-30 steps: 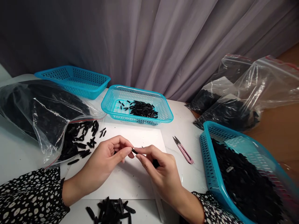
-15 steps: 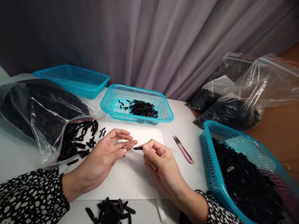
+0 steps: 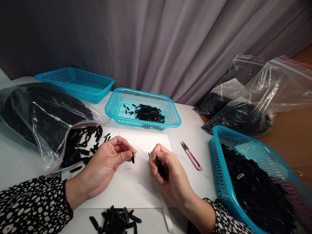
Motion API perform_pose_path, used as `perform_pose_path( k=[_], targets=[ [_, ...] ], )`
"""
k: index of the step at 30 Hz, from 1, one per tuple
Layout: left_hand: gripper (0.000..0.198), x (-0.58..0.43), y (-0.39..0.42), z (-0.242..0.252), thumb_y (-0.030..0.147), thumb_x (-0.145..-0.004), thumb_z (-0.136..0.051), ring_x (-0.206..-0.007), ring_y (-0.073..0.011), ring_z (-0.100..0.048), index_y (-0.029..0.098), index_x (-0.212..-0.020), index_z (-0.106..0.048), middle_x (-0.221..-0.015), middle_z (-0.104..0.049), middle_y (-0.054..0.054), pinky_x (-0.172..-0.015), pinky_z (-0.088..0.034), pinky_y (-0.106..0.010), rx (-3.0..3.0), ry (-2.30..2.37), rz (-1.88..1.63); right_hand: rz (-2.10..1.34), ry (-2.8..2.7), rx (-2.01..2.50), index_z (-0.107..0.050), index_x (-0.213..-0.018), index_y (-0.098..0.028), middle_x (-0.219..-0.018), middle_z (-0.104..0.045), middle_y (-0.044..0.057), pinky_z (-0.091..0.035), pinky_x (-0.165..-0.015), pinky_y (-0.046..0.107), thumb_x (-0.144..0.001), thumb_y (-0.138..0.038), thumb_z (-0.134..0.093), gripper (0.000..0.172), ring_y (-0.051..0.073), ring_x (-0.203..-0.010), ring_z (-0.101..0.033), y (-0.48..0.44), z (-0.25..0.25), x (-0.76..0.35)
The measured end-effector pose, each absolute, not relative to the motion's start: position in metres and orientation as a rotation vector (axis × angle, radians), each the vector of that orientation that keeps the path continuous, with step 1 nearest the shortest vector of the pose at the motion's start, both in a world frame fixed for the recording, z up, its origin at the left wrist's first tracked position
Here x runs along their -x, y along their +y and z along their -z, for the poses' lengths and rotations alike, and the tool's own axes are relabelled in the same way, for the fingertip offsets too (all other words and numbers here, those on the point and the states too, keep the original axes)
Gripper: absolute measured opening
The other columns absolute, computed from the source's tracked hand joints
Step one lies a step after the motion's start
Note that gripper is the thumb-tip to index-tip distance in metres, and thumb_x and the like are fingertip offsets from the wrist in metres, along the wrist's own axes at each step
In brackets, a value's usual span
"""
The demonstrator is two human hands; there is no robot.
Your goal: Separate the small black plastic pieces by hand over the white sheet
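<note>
Bare white sheet (image 3: 136, 182) between both hands; snips (image 3: 191, 156) right, loose black pieces (image 3: 83, 144) left.

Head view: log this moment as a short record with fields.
Left hand: pinches a short black piece between thumb and fingers
Right hand: curled shut around a dark part
Under both hands: white sheet
Ahead: middle basket holding a few black pieces
To the right: pink snips, then a full basket heaped with more of the same
To the left: clear bag, its contents spilling out
Near edge: loose pile
</note>
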State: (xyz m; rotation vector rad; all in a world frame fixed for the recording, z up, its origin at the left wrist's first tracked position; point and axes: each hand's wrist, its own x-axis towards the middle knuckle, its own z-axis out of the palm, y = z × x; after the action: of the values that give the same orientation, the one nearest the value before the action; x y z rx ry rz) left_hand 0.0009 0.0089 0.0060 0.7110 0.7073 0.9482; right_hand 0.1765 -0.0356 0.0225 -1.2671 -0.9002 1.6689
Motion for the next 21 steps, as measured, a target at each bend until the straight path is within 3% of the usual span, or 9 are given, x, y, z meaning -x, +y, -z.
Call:
perform_pose_path(
  k=[3,7,12,15,21],
  targets=[
    [0.022,-0.002,0.009,-0.006,0.021,-0.069,-0.088,-0.076,-0.0093,-0.062,0.017,-0.077,-0.068,-0.079,-0.070,0.000,-0.073,-0.050,-0.018,-0.743,0.721,-0.959,-1.693,-0.903,1.232,-0.020,-0.081,-0.011,-0.062,-0.043,-0.004,-0.014,-0.038,0.011,-0.079,-0.059,-0.046,0.054,-0.003,-0.040,-0.027,-0.037,-0.021,-0.178],
    [0.020,-0.002,0.008,-0.007,0.020,-0.070,-0.087,-0.075,-0.0096,-0.062,0.016,-0.077,-0.069,-0.079,-0.070,-0.001,-0.072,-0.050,-0.019,-0.779,0.741,-0.973,-1.640,-0.984,1.279,-0.024,-0.084,-0.011,-0.064,-0.044,-0.004,-0.016,-0.039,0.010,-0.081,-0.064,-0.049,0.059,-0.005,-0.040,-0.027,-0.035,-0.019,-0.178],
    [0.018,-0.002,0.007,-0.011,0.021,-0.069,-0.086,-0.070,-0.0091,-0.061,0.015,-0.074,-0.070,-0.073,-0.068,0.000,-0.069,-0.049,-0.019,-0.839,0.759,-1.009,-1.327,-1.304,1.464,-0.050,-0.095,-0.006,-0.058,-0.028,-0.005,-0.025,-0.050,0.005,-0.078,-0.062,-0.062,0.059,-0.007,-0.052,-0.027,-0.036,-0.023,-0.178],
    [0.018,-0.004,0.005,-0.011,0.022,-0.070,-0.085,-0.070,-0.0094,-0.061,0.015,-0.075,-0.069,-0.074,-0.068,0.000,-0.069,-0.049,-0.019,-0.872,0.778,-1.023,-1.177,-1.519,1.521,-0.062,-0.109,-0.006,-0.056,-0.027,-0.004,-0.023,-0.054,0.005,-0.080,-0.053,-0.063,0.055,-0.008,-0.053,-0.025,-0.039,-0.025,-0.177],
    [0.023,0.006,0.014,-0.018,0.031,-0.077,-0.077,-0.077,-0.0166,-0.065,0.019,-0.088,-0.061,-0.085,-0.069,-0.003,-0.073,-0.050,-0.028,-1.152,0.814,-0.857,-1.136,-1.438,1.566,-0.070,-0.098,-0.005,-0.065,-0.045,0.002,-0.025,-0.054,0.006,-0.083,-0.057,-0.059,0.056,-0.007,-0.057,-0.031,-0.038,-0.024,-0.178]
  ],
)
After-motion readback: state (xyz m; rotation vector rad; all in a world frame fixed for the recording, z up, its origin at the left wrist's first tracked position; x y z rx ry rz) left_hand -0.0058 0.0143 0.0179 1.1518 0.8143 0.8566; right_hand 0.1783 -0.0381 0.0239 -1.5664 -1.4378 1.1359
